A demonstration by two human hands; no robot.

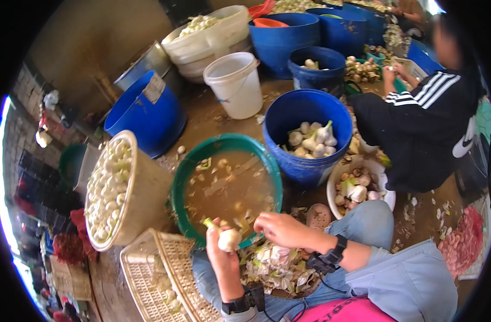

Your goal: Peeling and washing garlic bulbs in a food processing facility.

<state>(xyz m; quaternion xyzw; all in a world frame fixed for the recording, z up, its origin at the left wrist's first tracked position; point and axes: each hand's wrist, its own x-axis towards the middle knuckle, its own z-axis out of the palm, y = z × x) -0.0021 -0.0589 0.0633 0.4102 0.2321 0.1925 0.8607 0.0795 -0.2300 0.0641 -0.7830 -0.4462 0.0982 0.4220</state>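
Note:
My left hand [224,265] grips a pale garlic bulb [230,240] with a short green stem, held over the near rim of a green basin [278,189]. To its right, my right hand [283,230] is raised with the fingers curled inward. Whether anything small is pinched in it cannot be seen. Cloudy brown water [229,187] with floating peel fills the basin. Below my hands, between my legs, lies a heap of garlic skins and trimmings [275,265].
A blue bucket [308,96] holding garlic bulbs stands beyond the basin. Right of it is a white bowl [390,201] of untrimmed bulbs. A full tub of garlic [108,193] and a plastic crate [177,257] stand at left. A co-worker [426,120] sits at right.

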